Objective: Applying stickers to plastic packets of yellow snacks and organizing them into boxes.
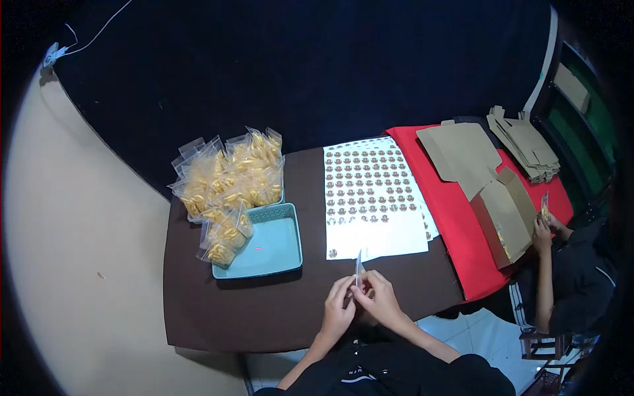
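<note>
Between my left hand (340, 303) and my right hand (379, 297), a small clear plastic bag (359, 265) is held upright, seen nearly edge-on, so its contents are mostly hidden. Just beyond my hands lie white sheets of round stickers (376, 235); a section of the top sheet's lower part carries no stickers. A light-blue plastic basket (282, 270) stands to the left with a few clear bags of yellow snacks (230, 235) at its left side. Behind it, many similar filled bags (228, 173) are heaped in a second container.
On the right, a red cloth (438, 198) bears an open cardboard box (525, 198) and a stack of folded cardboard (532, 148). A co-worker's hands (543, 232) hold a small bag beside the box. A dark curtain (322, 64) hangs behind the brown-covered table (223, 317).
</note>
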Tool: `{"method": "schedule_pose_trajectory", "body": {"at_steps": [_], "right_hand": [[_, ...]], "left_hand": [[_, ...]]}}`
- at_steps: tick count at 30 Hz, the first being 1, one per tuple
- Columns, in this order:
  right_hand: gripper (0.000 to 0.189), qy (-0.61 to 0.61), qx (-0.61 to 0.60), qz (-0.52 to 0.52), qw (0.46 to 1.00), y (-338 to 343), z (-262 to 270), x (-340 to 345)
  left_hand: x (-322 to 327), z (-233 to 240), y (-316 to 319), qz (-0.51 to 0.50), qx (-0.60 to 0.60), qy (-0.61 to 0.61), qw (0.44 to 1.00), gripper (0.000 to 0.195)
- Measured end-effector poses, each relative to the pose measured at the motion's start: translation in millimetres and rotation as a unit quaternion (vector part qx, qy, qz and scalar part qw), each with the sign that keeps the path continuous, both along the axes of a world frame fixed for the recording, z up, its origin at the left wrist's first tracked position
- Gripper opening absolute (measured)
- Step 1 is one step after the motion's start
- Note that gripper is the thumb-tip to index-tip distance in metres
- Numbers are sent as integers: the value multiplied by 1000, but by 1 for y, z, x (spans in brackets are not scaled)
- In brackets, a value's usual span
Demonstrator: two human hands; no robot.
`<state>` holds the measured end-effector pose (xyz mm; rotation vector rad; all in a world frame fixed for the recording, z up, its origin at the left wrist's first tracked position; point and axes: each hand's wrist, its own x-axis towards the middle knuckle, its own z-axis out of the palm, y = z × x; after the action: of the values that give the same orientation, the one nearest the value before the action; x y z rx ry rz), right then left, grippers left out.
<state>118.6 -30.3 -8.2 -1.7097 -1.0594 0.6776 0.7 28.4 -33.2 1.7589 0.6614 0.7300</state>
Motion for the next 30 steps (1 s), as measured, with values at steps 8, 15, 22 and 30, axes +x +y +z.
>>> {"method": "schedule_pose_trajectory", "body": {"at_steps": [8, 15, 22, 30], "right_hand": [[31, -248, 76, 8, 966, 8, 29, 15], [22, -261, 50, 140, 954, 14, 22, 10], [14, -221, 73, 138, 963, 14, 14, 11], [17, -140, 50, 152, 977, 7, 12, 18]], "left_hand": [[-12, 2, 25, 87, 119, -9, 989, 22], [-18, 1, 22, 69, 61, 1, 996, 13], [-24, 10, 29, 45, 96, 6, 994, 10], [-26, 11, 30, 118, 125, 69, 983, 7]]}}
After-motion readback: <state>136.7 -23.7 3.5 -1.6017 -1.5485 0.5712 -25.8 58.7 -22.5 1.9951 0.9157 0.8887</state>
